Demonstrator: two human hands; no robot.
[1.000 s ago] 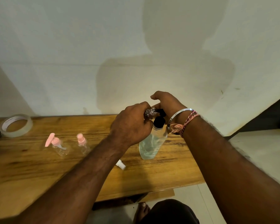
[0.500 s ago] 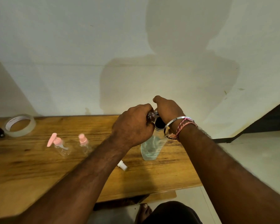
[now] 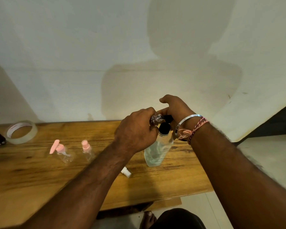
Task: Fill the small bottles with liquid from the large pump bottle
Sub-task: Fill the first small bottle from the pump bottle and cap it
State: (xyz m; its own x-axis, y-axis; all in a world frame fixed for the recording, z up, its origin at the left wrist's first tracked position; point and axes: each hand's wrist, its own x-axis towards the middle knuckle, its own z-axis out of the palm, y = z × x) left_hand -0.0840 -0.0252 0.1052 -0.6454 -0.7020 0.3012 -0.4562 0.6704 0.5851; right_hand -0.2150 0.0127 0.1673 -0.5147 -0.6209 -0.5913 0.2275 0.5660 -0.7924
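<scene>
- Clear plastic is what we have in our left hand (image 3: 135, 133) in the head view: a small bottle (image 3: 156, 119) gripped in curled fingers, its open mouth held against the black pump head (image 3: 165, 120) of the large pump bottle (image 3: 157, 151).
- We judge this to be the filling step for the first small bottle; the next move calls for a steady press on the pump while we keep mouth and spout aligned.
- Our right hand (image 3: 175, 108) rests over the pump head, fingers bent down on it, thumb lifted free.
- Left of our left hand, well apart, two pink-capped small bottles (image 3: 64, 153) (image 3: 87, 150) lie on the table (image 3: 40, 176), apparently empty.
- A white cap (image 3: 126, 171) lies just below our left forearm.
</scene>
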